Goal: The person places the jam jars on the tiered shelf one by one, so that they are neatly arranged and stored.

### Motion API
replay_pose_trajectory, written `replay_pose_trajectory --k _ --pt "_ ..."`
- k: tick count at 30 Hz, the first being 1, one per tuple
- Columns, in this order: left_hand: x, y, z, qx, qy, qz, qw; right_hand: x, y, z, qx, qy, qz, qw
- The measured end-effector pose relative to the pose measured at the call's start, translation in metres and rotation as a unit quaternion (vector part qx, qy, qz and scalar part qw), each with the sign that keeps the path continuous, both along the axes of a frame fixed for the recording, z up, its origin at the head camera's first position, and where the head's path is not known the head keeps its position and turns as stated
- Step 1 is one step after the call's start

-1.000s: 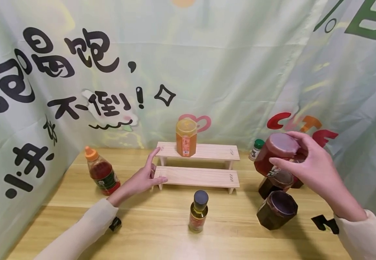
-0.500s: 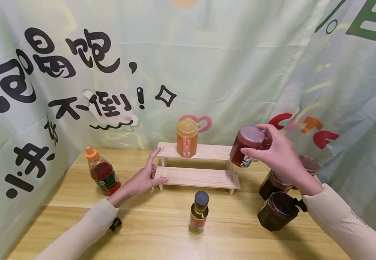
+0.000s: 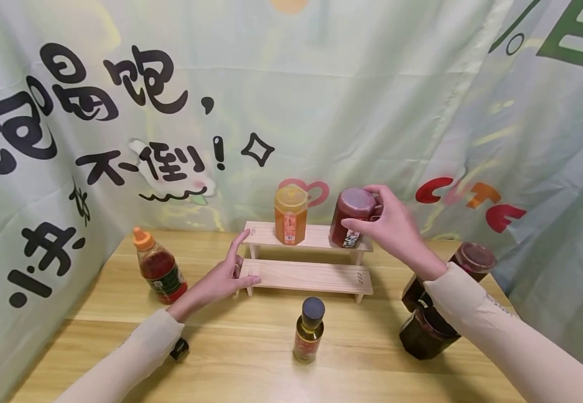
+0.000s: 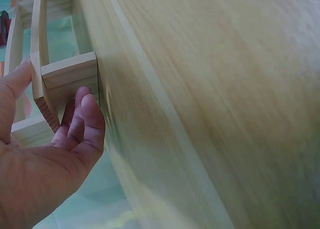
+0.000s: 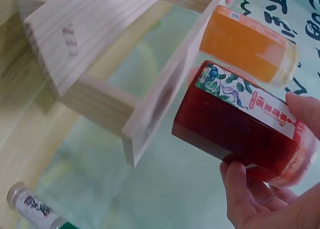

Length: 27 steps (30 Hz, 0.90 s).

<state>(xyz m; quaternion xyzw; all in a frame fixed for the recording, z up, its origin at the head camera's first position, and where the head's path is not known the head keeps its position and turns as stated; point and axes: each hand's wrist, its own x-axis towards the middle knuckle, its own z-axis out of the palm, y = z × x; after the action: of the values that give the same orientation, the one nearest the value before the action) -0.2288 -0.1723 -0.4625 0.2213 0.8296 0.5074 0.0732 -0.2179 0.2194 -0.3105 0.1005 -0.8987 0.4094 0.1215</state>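
My right hand [image 3: 396, 228] holds a jar of dark red jam [image 3: 340, 224] by its upper part, fingers and thumb on either side. The jam jar [image 5: 235, 121] is upright at the right end of a two-tier wooden rack's upper board [image 3: 316, 237]; whether its base touches the wood I cannot tell. Left of it on that board stands an amber honey jar [image 3: 290, 221]. My left hand [image 3: 220, 278] grips the rack's left end, thumb on the lower board [image 3: 306, 275] and index finger at the upper one. In the left wrist view its other fingers [image 4: 92, 124] curl by the end support.
An oil bottle [image 3: 307, 336] stands before the rack. A red sauce bottle [image 3: 160, 271] with an orange cap is left. Dark jars [image 3: 424, 334] stand right, partly behind my right sleeve. A green-capped shaker [image 5: 35, 206] lies near the rack's right end in the right wrist view. Cloth hangs behind.
My right hand has carried the jam jar leftward from above the dark jars, past the rack's right edge, to the upper board beside the honey jar. The left hand has stayed put.
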Motion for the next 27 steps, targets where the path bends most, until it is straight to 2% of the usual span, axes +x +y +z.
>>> replay_pose_trajectory --k 11,20,27 --pt "0.002 0.0 -0.001 0.001 0.004 -0.002 1.0 -0.011 -0.015 -0.014 -0.007 -0.025 0.0 1.0" --pt "0.001 0.0 -0.002 -0.008 0.004 0.003 1.0 -0.017 -0.022 -0.018 -0.003 -0.022 -0.007 1.0" --pt "0.001 0.0 -0.001 -0.007 0.005 0.005 0.9999 -0.018 -0.024 -0.019 0.02 -0.009 -0.013 1.0"
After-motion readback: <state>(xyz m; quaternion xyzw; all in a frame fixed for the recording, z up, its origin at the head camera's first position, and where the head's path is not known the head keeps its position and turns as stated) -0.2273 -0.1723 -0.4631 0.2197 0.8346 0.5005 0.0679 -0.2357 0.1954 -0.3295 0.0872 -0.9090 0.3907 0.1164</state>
